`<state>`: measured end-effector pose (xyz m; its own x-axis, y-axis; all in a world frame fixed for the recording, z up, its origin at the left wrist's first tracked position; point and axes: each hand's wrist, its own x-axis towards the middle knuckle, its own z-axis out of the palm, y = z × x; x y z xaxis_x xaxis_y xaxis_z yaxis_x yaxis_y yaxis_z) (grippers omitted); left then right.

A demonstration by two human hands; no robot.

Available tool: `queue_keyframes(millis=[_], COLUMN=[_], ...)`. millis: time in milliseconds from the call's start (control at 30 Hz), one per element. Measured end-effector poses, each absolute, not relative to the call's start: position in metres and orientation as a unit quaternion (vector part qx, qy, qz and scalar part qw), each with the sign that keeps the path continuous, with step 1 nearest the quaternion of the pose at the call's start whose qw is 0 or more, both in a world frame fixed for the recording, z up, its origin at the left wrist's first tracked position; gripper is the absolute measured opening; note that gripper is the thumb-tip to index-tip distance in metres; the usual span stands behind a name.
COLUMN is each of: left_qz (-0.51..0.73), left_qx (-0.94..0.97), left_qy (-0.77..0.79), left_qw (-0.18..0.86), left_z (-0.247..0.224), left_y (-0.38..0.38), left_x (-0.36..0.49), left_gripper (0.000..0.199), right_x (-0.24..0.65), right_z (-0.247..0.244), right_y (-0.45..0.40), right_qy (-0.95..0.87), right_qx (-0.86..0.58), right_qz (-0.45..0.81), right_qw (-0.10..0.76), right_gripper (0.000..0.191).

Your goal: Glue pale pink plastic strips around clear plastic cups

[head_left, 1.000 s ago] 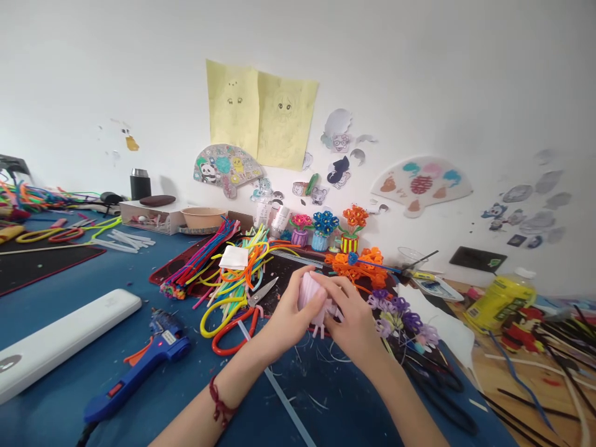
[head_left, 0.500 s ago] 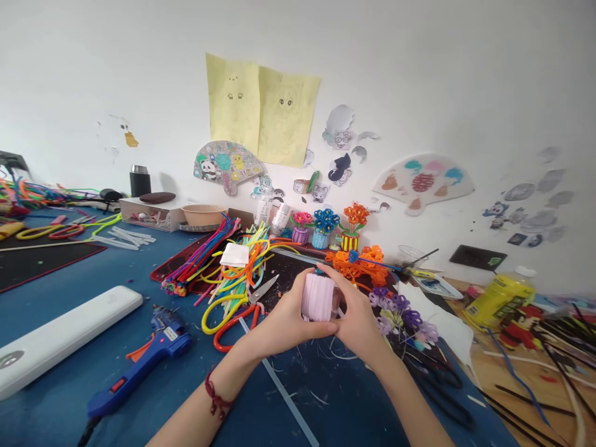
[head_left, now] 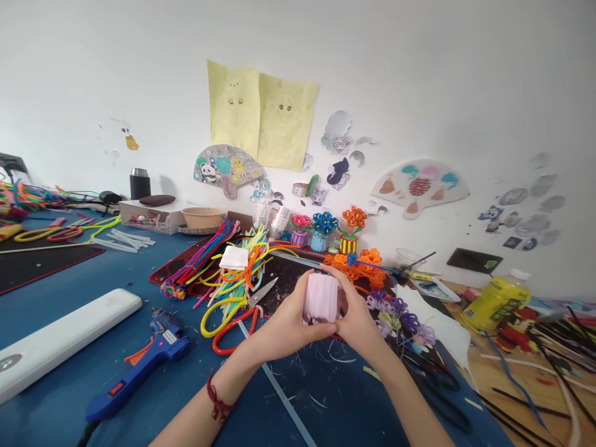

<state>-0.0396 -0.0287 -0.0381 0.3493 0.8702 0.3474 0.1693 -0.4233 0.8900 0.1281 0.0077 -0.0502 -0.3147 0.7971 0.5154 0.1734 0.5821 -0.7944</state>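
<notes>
Between both hands, above the blue table, is a small pale-pink pot (head_left: 321, 298) that looks wrapped in fuzzy stems. My left hand (head_left: 288, 316) grips its left side, thumb along the bottom edge. From the right, my right hand (head_left: 356, 316) closes round it, and its fingers hide the far side. Left of the hands lie scissors (head_left: 233, 316) with yellow and red handles. A clear glue stick (head_left: 284, 391) runs under my left forearm. Purple pipe-cleaner flowers (head_left: 400, 316) lie right of my right hand.
A blue glue gun (head_left: 139, 360) and a long white device (head_left: 69, 338) lie on the left. Bundled pipe cleaners (head_left: 205, 254), orange flowers (head_left: 367, 267) and potted blue flowers (head_left: 325, 230) are behind the hands. A yellow bottle (head_left: 498, 301) stands at the right.
The pink pot has turned slightly in my hands, showing more of its wrapped side. Both hands keep their hold, and the view has shifted a little.
</notes>
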Motion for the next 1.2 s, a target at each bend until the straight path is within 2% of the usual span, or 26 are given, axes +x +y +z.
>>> queue_keyframes(millis=[67,133,200,300,367,533,633,1000,1100,1200], left_qz=[0.452,0.456,0.454,0.456,0.465,0.481,0.479,0.479,0.476,0.475], left_qx=[0.72,0.714,0.697,0.665,0.65,0.624,0.613,0.577,0.57,0.568], left_qy=[0.352,0.348,0.358,0.393,0.403,0.411,0.415,0.436,0.441,0.437], left_qw=[0.392,0.402,0.423,0.443,0.446,0.459,0.471,0.497,0.504,0.51], left_z=[-0.039,-0.039,-0.037,-0.035,-0.035,-0.036,-0.035,-0.033,-0.033,-0.033], left_y=[-0.028,-0.028,-0.027,-0.026,-0.024,-0.023,-0.024,-0.025,-0.023,-0.022], left_x=[-0.04,-0.041,-0.041,-0.042,-0.042,-0.041,-0.04,-0.039,-0.04,-0.042], left_gripper=[0.092,0.085,0.074,0.06,0.056,0.057,0.056,0.049,0.048,0.047], right_x=[0.129,0.129,0.131,0.132,0.132,0.132,0.132,0.137,0.138,0.137], right_z=[-0.049,-0.045,-0.04,-0.037,-0.037,-0.045,-0.048,-0.04,-0.037,-0.038], right_y=[0.006,0.003,-0.001,-0.004,-0.002,0.008,0.01,0.005,0.002,0.004], right_qy=[-0.708,-0.673,-0.645,-0.631,-0.641,-0.707,-0.711,-0.723,-0.714,-0.677], right_qx=[-0.307,-0.297,-0.3,-0.316,-0.325,-0.347,-0.356,-0.344,-0.322,-0.338], right_qz=[0.397,0.458,0.503,0.524,0.497,0.338,0.304,0.149,0.171,0.229], right_qw=[0.496,0.499,0.491,0.477,0.487,0.516,0.525,0.58,0.598,0.613], right_gripper=[0.095,0.098,0.093,0.075,0.063,0.04,0.031,0.017,0.012,0.02])
